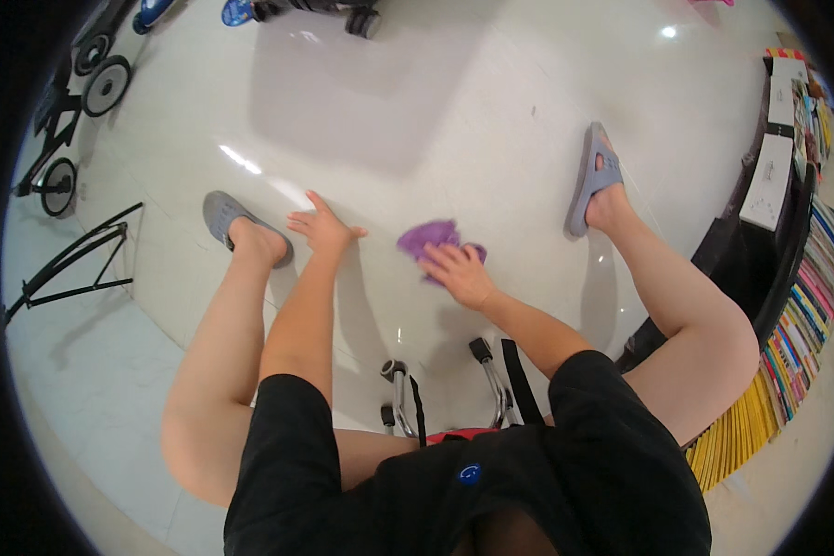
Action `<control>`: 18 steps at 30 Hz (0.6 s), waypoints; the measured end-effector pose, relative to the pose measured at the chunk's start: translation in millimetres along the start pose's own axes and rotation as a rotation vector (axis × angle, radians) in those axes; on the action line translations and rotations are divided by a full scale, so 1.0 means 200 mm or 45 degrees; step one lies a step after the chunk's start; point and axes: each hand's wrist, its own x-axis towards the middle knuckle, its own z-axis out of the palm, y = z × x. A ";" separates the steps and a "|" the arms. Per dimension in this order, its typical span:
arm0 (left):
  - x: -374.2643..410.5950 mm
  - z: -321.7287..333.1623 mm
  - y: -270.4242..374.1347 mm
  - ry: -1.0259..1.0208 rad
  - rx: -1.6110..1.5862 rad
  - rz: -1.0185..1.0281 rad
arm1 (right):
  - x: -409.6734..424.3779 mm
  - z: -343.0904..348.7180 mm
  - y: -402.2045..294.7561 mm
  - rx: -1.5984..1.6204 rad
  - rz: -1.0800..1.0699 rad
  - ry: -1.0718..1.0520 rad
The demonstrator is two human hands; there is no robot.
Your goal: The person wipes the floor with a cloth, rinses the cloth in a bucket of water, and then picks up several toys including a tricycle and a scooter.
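My right hand (459, 274) lies over a crumpled purple cloth (427, 238) low on the pale tiled floor (500, 167). Its fingers grip the near part of the cloth, with blur softening the edges. Part of the cloth is hidden beneath my palm. To the left, my left hand (325, 228) is empty, its fingers spread just above or against the floor; I cannot tell if it touches. My feet wear grey slippers: the left slipper (222, 215) is beside my left hand, and the right slipper (584, 184) is farther off to the right.
Chrome chair legs (403, 403) stand under me. On the right, rows of books (799, 333) and white boxes (768, 181) fill a black shelf (743, 257). A wheeled frame (108, 87) and a black metal stand (76, 257) are at left. A black caster (363, 22) appears at the top.
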 end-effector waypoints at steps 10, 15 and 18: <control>0.02 0.18 -0.15 0.356 -0.161 0.223 | 0.01 -0.40 0.74 0.098 0.520 0.373; -0.13 0.44 -0.13 0.118 -0.834 0.430 | 0.27 -0.71 0.35 1.315 0.855 0.388; -0.65 0.26 0.20 -0.886 -1.744 0.166 | 0.14 -0.79 0.15 1.934 1.052 0.190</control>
